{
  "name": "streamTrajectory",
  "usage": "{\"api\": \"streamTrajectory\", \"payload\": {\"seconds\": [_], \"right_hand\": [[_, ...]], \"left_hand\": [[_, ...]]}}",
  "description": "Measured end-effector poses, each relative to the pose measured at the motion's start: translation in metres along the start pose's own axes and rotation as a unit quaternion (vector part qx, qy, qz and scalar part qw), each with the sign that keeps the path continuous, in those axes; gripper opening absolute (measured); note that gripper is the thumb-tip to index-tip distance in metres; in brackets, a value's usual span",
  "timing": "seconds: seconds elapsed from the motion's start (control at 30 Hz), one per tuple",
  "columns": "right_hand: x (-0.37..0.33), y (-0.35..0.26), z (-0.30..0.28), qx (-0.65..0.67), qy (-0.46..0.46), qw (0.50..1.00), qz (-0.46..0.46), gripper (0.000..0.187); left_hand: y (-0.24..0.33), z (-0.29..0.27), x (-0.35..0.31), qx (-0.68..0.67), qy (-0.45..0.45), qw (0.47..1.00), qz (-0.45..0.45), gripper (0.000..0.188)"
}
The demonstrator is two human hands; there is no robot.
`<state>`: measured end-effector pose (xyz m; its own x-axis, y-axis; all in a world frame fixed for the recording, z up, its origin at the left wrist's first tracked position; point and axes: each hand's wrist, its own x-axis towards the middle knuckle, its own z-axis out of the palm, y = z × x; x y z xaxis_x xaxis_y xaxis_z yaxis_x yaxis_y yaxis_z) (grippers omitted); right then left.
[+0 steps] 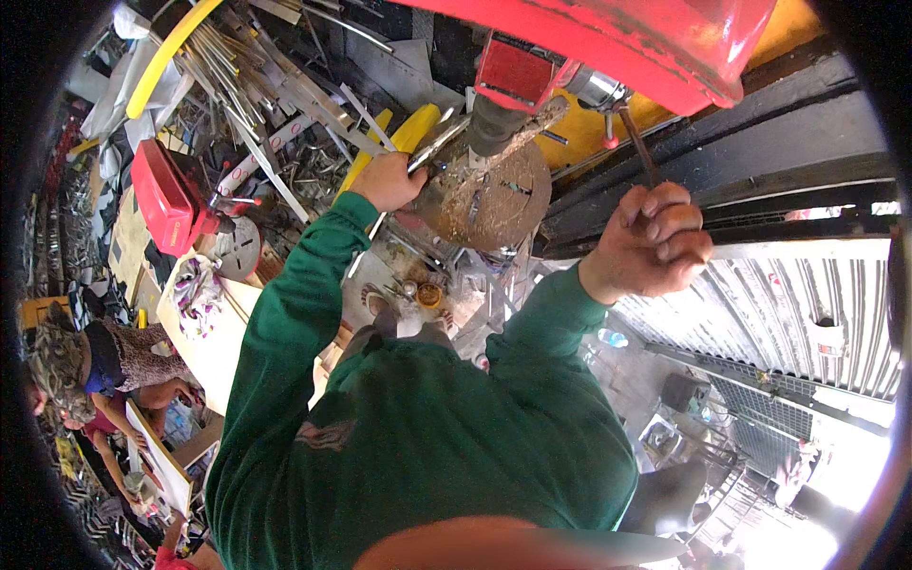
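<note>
A red drill press (518, 71) stands in front of me, its dark chuck (494, 128) over a round, chip-covered table (499, 204). At the table's left edge my left hand (388, 182) is closed round a thin metal bar (443, 139), which slants up towards the chuck. A worn wooden strip (543, 123) lies under the chuck. To the right, my right hand (655, 239) has its fingers curled round the end of the press's brownish feed lever (638, 142). The drill tip and its contact with the work are hidden.
A second red drill press (169, 198) stands at the left beside a pale board (201, 328). Metal strips (223, 85) and scrap pile up behind. People (119, 366) work at far left. A corrugated metal shutter (760, 309) is at right.
</note>
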<state>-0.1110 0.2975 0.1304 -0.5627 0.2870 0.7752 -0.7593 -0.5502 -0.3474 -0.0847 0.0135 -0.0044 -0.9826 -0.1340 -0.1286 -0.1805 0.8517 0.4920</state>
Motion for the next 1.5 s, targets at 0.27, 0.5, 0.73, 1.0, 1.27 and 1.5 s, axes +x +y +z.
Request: {"api": "streamTrajectory", "payload": {"seconds": [0.27,0.5,0.73,1.0,1.27,1.5], "right_hand": [[-0.011,0.01,-0.005,0.041,0.007,0.999,-0.01,0.041],[-0.017,0.016,-0.006,0.076,0.003,0.997,-0.027,0.04],[-0.026,0.019,-0.013,0.09,0.0,0.995,-0.029,0.037],[0.011,0.017,-0.002,0.074,-0.069,0.993,-0.058,0.037],[0.045,0.003,0.009,0.046,-0.041,0.998,-0.028,0.04],[0.045,0.007,0.003,0.044,-0.056,0.996,-0.046,0.041]], "left_hand": [[0.003,-0.006,0.003,0.013,0.001,1.0,0.001,0.038],[0.009,-0.009,-0.002,-0.018,0.033,0.999,0.03,0.039],[-0.002,-0.001,0.008,0.031,0.007,0.999,0.007,0.041],[-0.014,0.019,0.008,-0.027,0.065,0.997,0.037,0.039],[0.001,-0.02,0.014,0.04,-0.061,0.997,0.007,0.039],[-0.003,-0.025,0.027,0.083,0.003,0.995,0.063,0.041]]}}
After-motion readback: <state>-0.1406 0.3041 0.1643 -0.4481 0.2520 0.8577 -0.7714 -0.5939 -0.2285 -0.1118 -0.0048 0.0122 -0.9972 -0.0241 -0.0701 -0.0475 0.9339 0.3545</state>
